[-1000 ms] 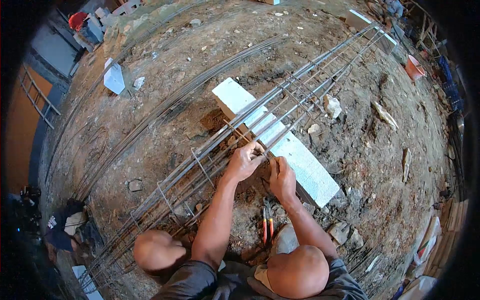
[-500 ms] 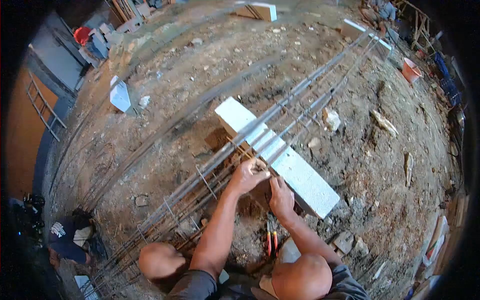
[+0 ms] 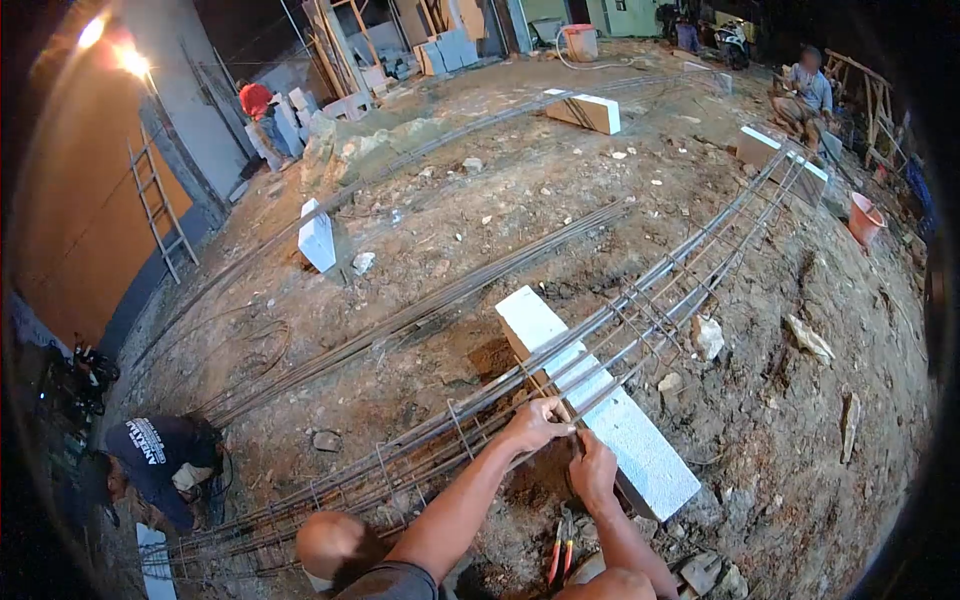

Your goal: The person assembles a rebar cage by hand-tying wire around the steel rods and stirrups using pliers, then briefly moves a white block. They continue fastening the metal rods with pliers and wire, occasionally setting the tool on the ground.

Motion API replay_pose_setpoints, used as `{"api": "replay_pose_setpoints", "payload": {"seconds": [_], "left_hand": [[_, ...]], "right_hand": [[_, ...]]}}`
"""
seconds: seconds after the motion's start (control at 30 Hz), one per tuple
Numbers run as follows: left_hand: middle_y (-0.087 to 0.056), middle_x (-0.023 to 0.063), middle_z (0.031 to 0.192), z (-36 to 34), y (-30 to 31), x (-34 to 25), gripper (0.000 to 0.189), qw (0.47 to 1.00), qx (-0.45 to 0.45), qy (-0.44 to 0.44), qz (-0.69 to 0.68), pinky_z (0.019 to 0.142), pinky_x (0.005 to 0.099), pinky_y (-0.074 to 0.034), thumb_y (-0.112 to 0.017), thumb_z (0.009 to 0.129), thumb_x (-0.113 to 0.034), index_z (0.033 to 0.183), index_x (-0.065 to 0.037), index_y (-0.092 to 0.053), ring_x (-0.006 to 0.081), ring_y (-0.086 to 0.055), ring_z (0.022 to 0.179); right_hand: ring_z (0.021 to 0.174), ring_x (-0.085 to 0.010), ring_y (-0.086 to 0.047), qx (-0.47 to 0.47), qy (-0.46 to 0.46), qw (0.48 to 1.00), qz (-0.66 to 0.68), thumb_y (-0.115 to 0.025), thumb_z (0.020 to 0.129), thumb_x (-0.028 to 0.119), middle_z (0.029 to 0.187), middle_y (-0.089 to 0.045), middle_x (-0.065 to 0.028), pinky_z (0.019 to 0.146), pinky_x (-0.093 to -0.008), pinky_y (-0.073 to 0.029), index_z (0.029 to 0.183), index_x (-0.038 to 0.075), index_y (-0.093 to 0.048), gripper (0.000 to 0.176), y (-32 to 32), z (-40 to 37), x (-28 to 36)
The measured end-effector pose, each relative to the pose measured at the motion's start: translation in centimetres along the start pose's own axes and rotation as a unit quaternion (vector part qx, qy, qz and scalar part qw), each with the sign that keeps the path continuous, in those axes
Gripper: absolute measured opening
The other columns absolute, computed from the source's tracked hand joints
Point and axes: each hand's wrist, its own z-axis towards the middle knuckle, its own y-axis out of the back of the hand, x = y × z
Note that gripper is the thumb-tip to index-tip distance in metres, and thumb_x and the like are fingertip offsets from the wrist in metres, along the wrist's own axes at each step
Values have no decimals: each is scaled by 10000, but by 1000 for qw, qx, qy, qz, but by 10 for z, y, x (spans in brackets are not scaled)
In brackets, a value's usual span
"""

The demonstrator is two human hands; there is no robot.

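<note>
A long cage of steel rebars [image 3: 640, 310] runs diagonally across the dirt ground and rests on a white block [image 3: 640, 450]. My left hand [image 3: 535, 422] is closed on the top bars of the cage, where a stirrup crosses. My right hand [image 3: 592, 468] is closed just beside it, pinching something thin at the same spot; what it holds is too small to tell. Red-handled pliers [image 3: 560, 552] lie on the ground below my right forearm.
A loose bundle of rebars [image 3: 420, 315] lies left of the cage. More white blocks [image 3: 318, 238] [image 3: 585, 110] and stones sit on the dirt. One person crouches at the lower left [image 3: 160, 465], another sits at the far right [image 3: 805, 90]. A ladder [image 3: 155, 205] leans on the left wall.
My head has tilted up, so the far end of the site and the people there show now. Both hands stay closed at the same spot on the cage.
</note>
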Motion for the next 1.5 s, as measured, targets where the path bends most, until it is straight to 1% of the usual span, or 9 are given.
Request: {"api": "replay_pose_setpoints", "payload": {"seconds": [0.23,0.53,0.63,0.93,1.07,1.17,1.4,1.47,1.5], "left_hand": [[-637,13,801,6,6,-3,219,999,42,-13,27,648,291,-461,-800,773,-97,891,-47,-623,101,-568,733],[-640,8,777,0,8,-15,195,999,42,13,13,615,303,-448,-805,769,-116,853,-59,-638,98,-560,701],[-641,7,761,3,8,-14,206,999,40,23,26,618,302,-450,-809,760,-108,857,-54,-636,99,-565,701],[-656,27,832,6,4,-1,201,999,35,-24,14,684,285,-487,-794,756,-67,870,-38,-632,110,-594,781],[-659,32,817,6,1,2,199,998,9,-28,55,679,294,-493,-798,750,-79,865,-33,-643,119,-607,770],[-664,45,815,-2,-1,-5,209,997,-13,-9,70,671,303,-490,-795,753,-118,873,-26,-651,128,-611,762],[-673,62,799,4,2,-5,214,996,-6,-3,87,638,316,-481,-800,719,-121,848,-32,-654,142,-612,720],[-676,66,762,-3,-4,-11,196,996,-44,1,79,619,314,-478,-790,684,-95,813,-28,-659,144,-618,695],[-673,74,749,-8,-7,-20,196,991,-64,9,114,609,319,-477,-790,676,-98,808,-30,-662,149,-621,685]], "right_hand": [[863,-449,-616,-36,61,997,-35,-649,825,130,942,-636,-225,722,-510,-489,1055,55,-623,243,-4,-13,-9],[938,-475,-576,-22,37,996,84,-606,832,82,978,-617,-271,796,-478,-471,1056,-6,-578,243,-2,-13,-5],[943,-467,-577,49,-38,990,123,-611,820,68,961,-610,-273,789,-490,-458,1040,-2,-579,233,-8,-7,-12],[850,-441,-575,-63,46,997,4,-636,786,66,926,-540,-188,701,-508,-443,1035,63,-591,253,-42,-12,-30],[796,-411,-609,-101,76,991,50,-680,820,126,892,-569,-174,651,-465,-464,979,66,-568,203,-51,-14,-28],[687,-344,-631,-151,-29,974,168,-713,852,142,735,-612,-175,636,-377,-491,976,40,-540,236,-47,-17,-16],[614,-214,-583,-128,12,988,89,-698,865,135,703,-632,-143,589,-376,-459,880,-21,-614,178,-74,2,-41],[593,-210,-614,-101,-8,971,219,-641,867,83,628,-610,-134,556,-349,-461,800,-18,-642,122,-80,12,-47],[600,-137,-587,-30,-112,910,399,-603,874,40,650,-627,-77,547,-291,-441,828,-39,-650,103,-79,14,-42]]}}
